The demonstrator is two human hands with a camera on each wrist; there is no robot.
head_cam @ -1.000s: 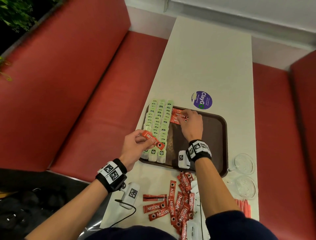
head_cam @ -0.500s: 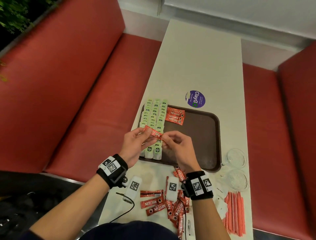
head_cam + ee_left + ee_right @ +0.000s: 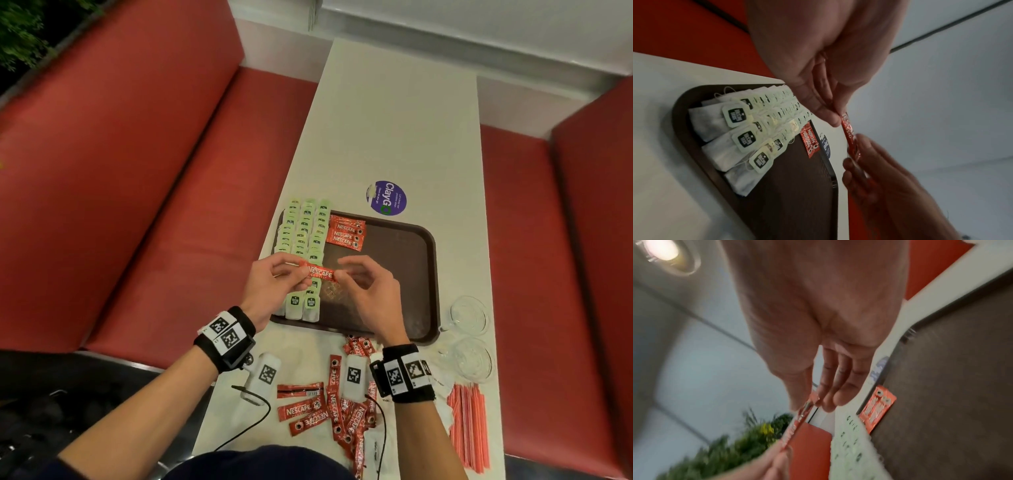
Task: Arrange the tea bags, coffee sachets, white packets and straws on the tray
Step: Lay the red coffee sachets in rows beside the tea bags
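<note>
Black wristbands [image 3: 226, 339] with square black-and-white code tags wrap both wrists; dark navy sleeves [image 3: 51, 469] above.

Left hand [image 3: 274, 284] and right hand [image 3: 371, 291] raised together, fingertips pinching, wrists banded.

Right-wrist view blurred; straws [image 3: 468, 426] edge-cropped

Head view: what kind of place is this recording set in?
Probably a cafe or fast-food booth: red padded bench seats on both sides of a narrow white table, with a brown serving tray and a "ClayGo" sticker.
</note>
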